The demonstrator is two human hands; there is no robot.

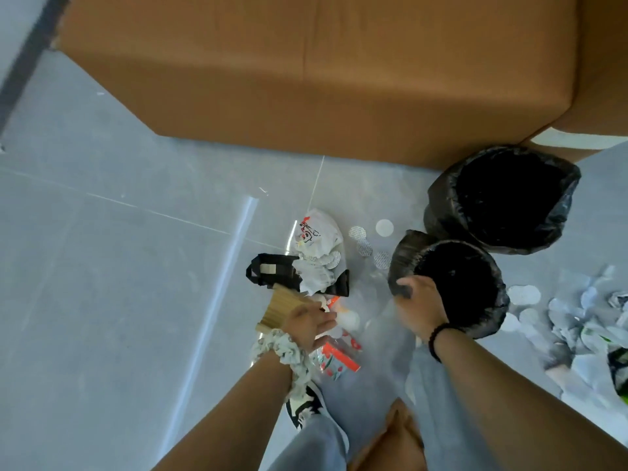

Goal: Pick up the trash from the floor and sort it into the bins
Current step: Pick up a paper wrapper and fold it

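Near bin rim was gripped by right hand; left hand was held open over trash mid-floor. Risk: bin tipped if rim was pulled.

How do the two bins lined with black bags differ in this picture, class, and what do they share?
The near bin looks smaller; the far bin looks larger. The right hand grips the near bin's rim; nothing touches the far bin. The far bin stands against the brown sofa; the near bin stands further out. Both have black liners and dark insides.
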